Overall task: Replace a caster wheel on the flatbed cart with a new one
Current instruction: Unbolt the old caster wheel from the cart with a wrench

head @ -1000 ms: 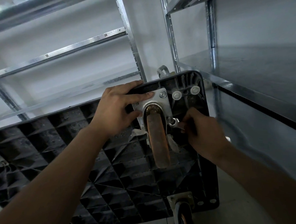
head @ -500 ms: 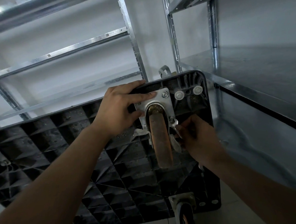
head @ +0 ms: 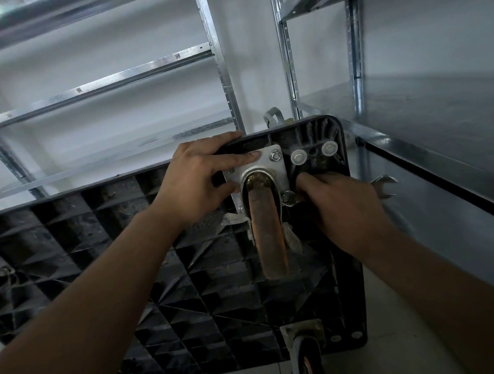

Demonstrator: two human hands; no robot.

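Observation:
The black flatbed cart (head: 122, 254) stands tipped up with its ribbed underside facing me. A caster wheel (head: 269, 231) with a worn orange-brown tread hangs from a silver mounting plate (head: 266, 159) near the cart's top corner. My left hand (head: 197, 178) rests on the plate's left part with straight fingers, thumb under the wheel fork. My right hand (head: 342, 209) grips a silver wrench (head: 383, 186), whose open jaw sticks out to the right while its other end sits at the bolt (head: 287, 197) on the plate's right edge.
A second caster (head: 307, 358) sits at the cart's lower corner. Metal shelving uprights (head: 215, 56) stand behind the cart, and a grey shelf panel (head: 441, 168) runs close on the right. Pale floor shows at the bottom right.
My right hand has swung the wrench round the bolt, so its free open jaw now points out to the right past my hand. My left hand stays on the plate.

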